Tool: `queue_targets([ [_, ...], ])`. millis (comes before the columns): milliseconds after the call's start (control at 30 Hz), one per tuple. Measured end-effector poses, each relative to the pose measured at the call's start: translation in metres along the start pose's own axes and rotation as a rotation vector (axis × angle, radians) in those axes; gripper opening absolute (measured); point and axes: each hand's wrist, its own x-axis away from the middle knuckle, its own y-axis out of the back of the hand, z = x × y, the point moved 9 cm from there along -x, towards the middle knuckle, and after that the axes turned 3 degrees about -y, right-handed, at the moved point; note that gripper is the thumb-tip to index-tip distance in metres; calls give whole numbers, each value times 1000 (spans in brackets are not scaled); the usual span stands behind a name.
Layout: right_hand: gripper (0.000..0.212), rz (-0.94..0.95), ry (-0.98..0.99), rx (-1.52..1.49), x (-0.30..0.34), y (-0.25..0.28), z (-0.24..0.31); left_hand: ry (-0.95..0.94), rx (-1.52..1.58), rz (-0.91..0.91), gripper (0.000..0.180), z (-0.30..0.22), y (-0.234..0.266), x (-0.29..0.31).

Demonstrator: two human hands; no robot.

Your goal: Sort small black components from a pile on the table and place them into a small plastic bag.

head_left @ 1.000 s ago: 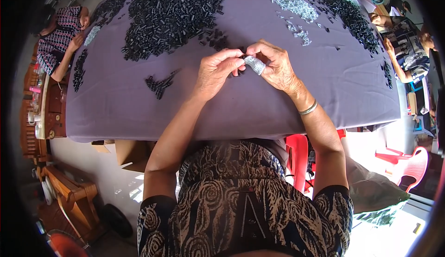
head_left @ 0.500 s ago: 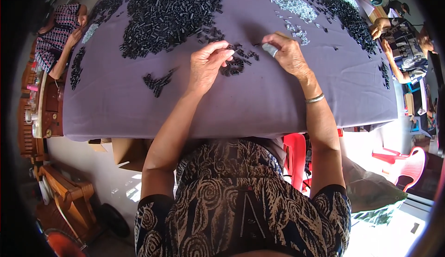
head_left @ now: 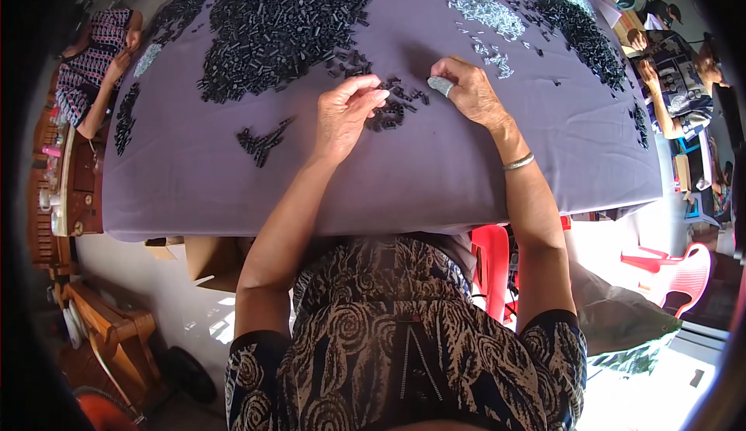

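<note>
My left hand (head_left: 343,118) is closed in a pinch just left of a small cluster of short black plastic pieces (head_left: 391,116). Whatever its fingertips hold is too small to make out. Right of that cluster, my right hand (head_left: 472,97) is curled with thumb against fingers; a pale grey cover (head_left: 440,85) wraps one digit. Anything in its grip is hidden. A bracelet (head_left: 518,162) circles my right wrist. Left of my left hand lies a small group of longer black pieces (head_left: 263,143). Beyond my hands spreads a large heap of black pieces (head_left: 284,31).
Small clear or silvery pieces (head_left: 489,17) lie at the back right, beside another black pile (head_left: 579,31). All rest on a purple cloth-covered table (head_left: 435,174). One person (head_left: 105,58) sits at the left edge, another (head_left: 676,73) at the right. A red chair (head_left: 489,264) stands under the table's near edge.
My right hand has moved slightly left toward the small black cluster. My left hand stays pinched in nearly the same place.
</note>
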Motion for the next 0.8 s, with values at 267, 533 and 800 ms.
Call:
queue_targets([
  [267,14,53,-34,-19,6,-1,4,28,-102,2,19,-1,2,3],
  [533,15,-457,-98,345,15,95,-46,56,-101,-52,20,0,5,3],
  [800,12,-217,-136,241,21,103,-58,62,-91,-47,20,2,6,3],
])
